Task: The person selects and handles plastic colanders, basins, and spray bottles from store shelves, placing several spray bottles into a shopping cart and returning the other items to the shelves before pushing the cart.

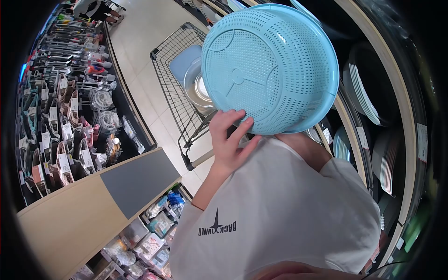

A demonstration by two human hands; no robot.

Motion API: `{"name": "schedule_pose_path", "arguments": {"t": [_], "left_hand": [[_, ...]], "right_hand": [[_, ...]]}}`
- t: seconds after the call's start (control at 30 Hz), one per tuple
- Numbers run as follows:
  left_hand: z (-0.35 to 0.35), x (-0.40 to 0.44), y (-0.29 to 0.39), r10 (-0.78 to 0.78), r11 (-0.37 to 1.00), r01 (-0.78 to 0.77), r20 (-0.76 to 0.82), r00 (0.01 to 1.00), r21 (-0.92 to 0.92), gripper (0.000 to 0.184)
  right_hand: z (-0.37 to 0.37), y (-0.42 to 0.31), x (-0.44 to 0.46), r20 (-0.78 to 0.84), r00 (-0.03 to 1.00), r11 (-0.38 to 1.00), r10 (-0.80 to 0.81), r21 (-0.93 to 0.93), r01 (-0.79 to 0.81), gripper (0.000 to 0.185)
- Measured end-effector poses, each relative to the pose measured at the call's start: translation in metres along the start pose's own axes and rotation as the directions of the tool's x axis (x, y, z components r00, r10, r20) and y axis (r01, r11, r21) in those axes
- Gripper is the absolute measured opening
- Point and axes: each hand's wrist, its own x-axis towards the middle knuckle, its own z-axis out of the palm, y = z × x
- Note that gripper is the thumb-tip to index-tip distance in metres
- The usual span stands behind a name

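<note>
A light blue plastic colander (242, 70) is held up in front of my chest, its perforated base facing me. A smooth blue basin (329, 60) of the same colour appears to be nested with it. My left hand (228, 144) touches the lower edge of the base with its fingertips. Its fingers are spread, with the thumb near the underside. My right forearm (310, 148) reaches up behind the colander, which hides the right hand and its fingers.
A wire shopping cart (165, 65) stands ahead, holding a clear bowl (192, 81) and a blue-grey item (184, 63). Packaged goods (65, 126) hang at left. Stacked plates (361, 93) fill the shelves at right. A wooden shelf end (70, 219) is close at lower left.
</note>
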Motion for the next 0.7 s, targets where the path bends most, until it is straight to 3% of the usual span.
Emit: {"name": "schedule_pose_path", "arguments": {"t": [0.1,0.2,0.3,0.6,0.7], "left_hand": [[-0.003,-0.001,0.001,0.026,0.999,-0.027,0.045,0.999,0.02,0.067],[-0.001,-0.001,0.002,-0.02,1.0,0.02,-0.002,1.0,0.024,0.058],[-0.006,-0.002,0.002,0.008,0.999,-0.011,0.052,0.999,0.048,0.066],[-0.003,0.003,0.003,0.002,0.999,-0.002,0.008,1.0,0.054,0.059],[-0.003,-0.001,0.001,0.031,0.998,-0.034,0.05,0.998,0.049,0.066]], "right_hand": [[0.007,0.0,0.002,-0.039,0.999,0.999,0.006,-0.043,-0.007,0.053],[0.014,-0.002,0.002,-0.082,0.997,0.996,0.009,-0.088,-0.016,0.053],[0.02,-0.006,0.003,-0.124,0.992,0.99,0.01,-0.135,-0.027,0.054],[0.043,-0.018,0.013,-0.232,0.973,0.961,0.0,-0.27,-0.064,0.055],[0.049,-0.02,0.014,-0.272,0.962,0.949,-0.015,-0.306,-0.072,0.055]]}}
